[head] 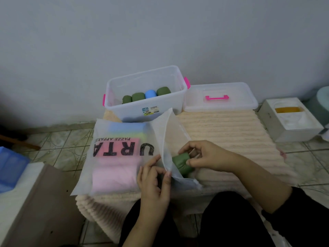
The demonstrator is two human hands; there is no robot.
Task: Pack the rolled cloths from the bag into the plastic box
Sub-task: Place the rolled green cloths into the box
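A frosted plastic bag [124, 157] with black lettering lies on a cream mat, with pink, blue and pale green cloths showing through it. My left hand [154, 182] pinches the bag's open edge. At the bag's mouth my right hand [204, 155] grips a dark green rolled cloth [181, 163], half out of the opening. Behind the bag stands a clear plastic box [146, 111] with pink latches. Several rolled cloths [146, 96] lie in a row inside it, green ones and a blue one.
The box's clear lid [220, 106] with a pink handle lies to the right of the box. A white foam block [288, 122] sits further right. A blue container [10, 172] and a brown board [41, 207] are at the left. The cream mat [231, 132] covers tiled floor.
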